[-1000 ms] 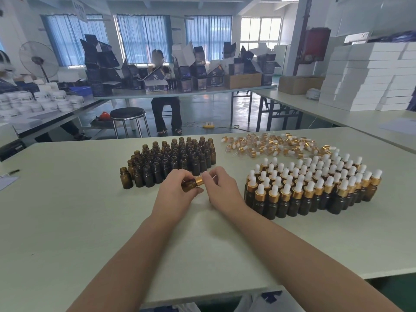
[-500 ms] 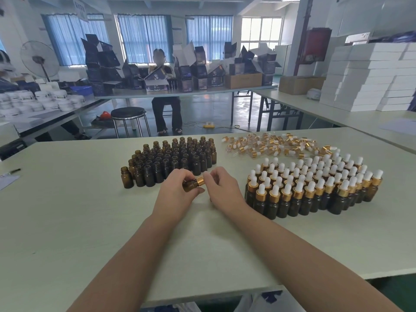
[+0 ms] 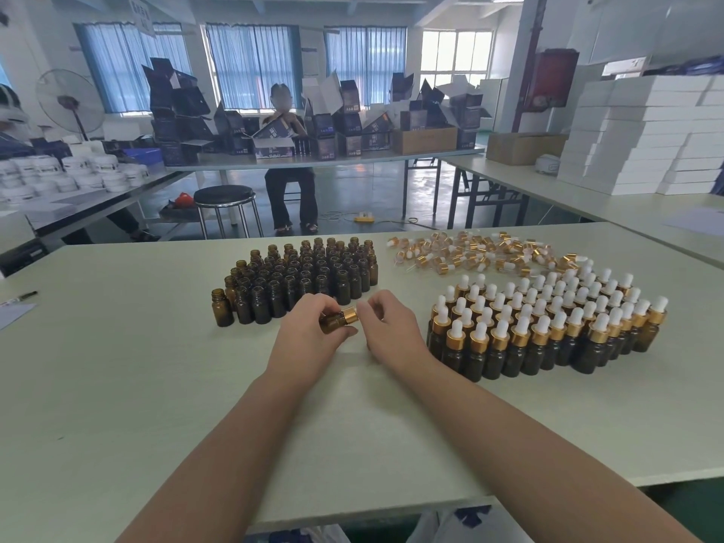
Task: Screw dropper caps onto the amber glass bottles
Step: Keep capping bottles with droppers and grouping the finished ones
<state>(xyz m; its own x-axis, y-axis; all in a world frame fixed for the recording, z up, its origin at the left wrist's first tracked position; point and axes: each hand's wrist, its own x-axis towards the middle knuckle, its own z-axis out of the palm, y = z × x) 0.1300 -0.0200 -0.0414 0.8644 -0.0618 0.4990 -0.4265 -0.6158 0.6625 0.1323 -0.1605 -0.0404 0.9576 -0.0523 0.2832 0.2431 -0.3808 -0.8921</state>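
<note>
Over the near middle of the desk (image 3: 117, 386), my two hands meet around one small amber bottle (image 3: 333, 322). My left hand (image 3: 309, 339) grips the bottle, fingers curled over its body, and holds it on its side just above the desk top with the neck pointing right. My right hand (image 3: 391, 331) pinches the dropper cap (image 3: 350, 315) at the bottle's neck. Only the cap's gold collar shows, because my curled fingers hide the rest, so I cannot tell how far it is screwed on.

Just beyond my left hand stands a tight cluster of open bottles (image 3: 297, 280), all upright and without caps, with one bottle slightly apart at its near left corner. To the right of my right hand is a block of capped bottles (image 3: 548, 327), upright in rows, each with a gold collar and a white rubber bulb. Farther back on the right, behind that block, loose caps (image 3: 470, 254) lie scattered in a heap on the desk.

Past the far edge of the desk stands a round black stool (image 3: 224, 195), and stacks of white boxes (image 3: 646, 139) stand on another table at the far right.
</note>
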